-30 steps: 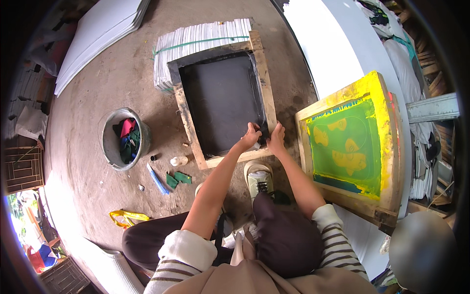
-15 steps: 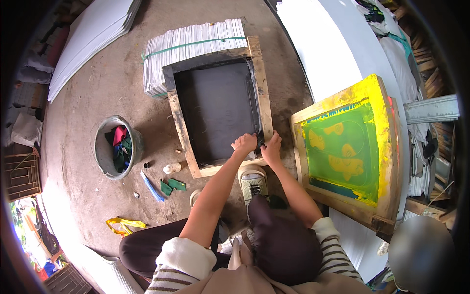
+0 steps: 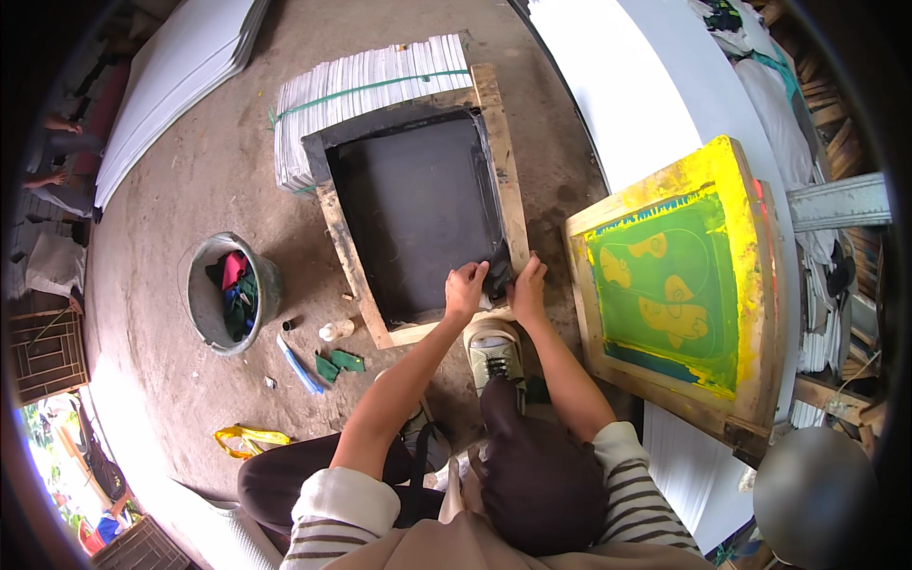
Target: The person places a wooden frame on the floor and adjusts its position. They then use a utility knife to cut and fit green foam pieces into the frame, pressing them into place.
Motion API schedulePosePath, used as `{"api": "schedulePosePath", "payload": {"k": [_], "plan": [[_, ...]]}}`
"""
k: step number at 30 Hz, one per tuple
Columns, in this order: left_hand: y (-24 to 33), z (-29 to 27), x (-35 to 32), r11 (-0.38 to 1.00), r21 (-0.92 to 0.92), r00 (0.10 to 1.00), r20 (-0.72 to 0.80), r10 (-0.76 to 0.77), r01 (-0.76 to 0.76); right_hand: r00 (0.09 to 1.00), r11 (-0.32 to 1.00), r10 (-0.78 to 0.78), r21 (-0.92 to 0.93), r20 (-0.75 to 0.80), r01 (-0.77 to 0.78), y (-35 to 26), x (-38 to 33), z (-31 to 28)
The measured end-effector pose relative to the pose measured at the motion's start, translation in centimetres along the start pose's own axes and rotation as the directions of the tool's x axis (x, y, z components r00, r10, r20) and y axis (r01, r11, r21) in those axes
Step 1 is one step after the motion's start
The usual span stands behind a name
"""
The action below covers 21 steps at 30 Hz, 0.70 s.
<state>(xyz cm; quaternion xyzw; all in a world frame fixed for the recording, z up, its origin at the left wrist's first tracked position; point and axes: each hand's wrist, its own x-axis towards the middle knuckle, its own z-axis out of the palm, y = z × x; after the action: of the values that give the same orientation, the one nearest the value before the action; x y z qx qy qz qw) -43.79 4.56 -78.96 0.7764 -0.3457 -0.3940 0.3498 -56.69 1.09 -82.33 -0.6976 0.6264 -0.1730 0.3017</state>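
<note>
A wooden printing frame [image 3: 514, 209] with a black screen lies flat on the concrete floor in front of me. My left hand [image 3: 465, 289] and my right hand [image 3: 528, 285] meet at the frame's near right corner. Both press on a small dark pad or rag [image 3: 497, 278] at the edge of the black mesh. Each hand's fingers are curled around it. My knee and a pale shoe [image 3: 494, 353] sit just below the frame.
A second wooden frame [image 3: 750, 285] with yellow and green mesh leans at the right. A stack of white sheets [image 3: 370, 81] lies behind the black frame. A grey bucket [image 3: 204, 309] of coloured rags, a small bottle [image 3: 334, 331] and green scraps [image 3: 340, 363] lie at the left.
Both hands stay at the frame's near right corner, shifting slightly along the edge. The view has tilted a little, so the frame appears lower and nearer.
</note>
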Motion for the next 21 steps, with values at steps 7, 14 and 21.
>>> {"api": "schedulePosePath", "payload": {"k": [7,14,21], "plan": [[0.0,-1.0,1.1,0.988,0.136,0.992,0.112,0.057,-0.072,0.997,0.996,0.038,-0.086,0.062,-0.033,-0.2,0.3,-0.5],[0.7,-0.7,2.3,0.929,0.362,0.992,0.122,0.028,-0.071,0.982,0.988,0.054,-0.149,0.180,-0.027,-0.1,0.9,-1.3],[1.3,0.1,2.2,0.797,0.592,0.992,0.081,0.095,-0.124,0.993,0.993,-0.097,-0.064,0.073,0.101,-1.6,1.2,-2.2]]}}
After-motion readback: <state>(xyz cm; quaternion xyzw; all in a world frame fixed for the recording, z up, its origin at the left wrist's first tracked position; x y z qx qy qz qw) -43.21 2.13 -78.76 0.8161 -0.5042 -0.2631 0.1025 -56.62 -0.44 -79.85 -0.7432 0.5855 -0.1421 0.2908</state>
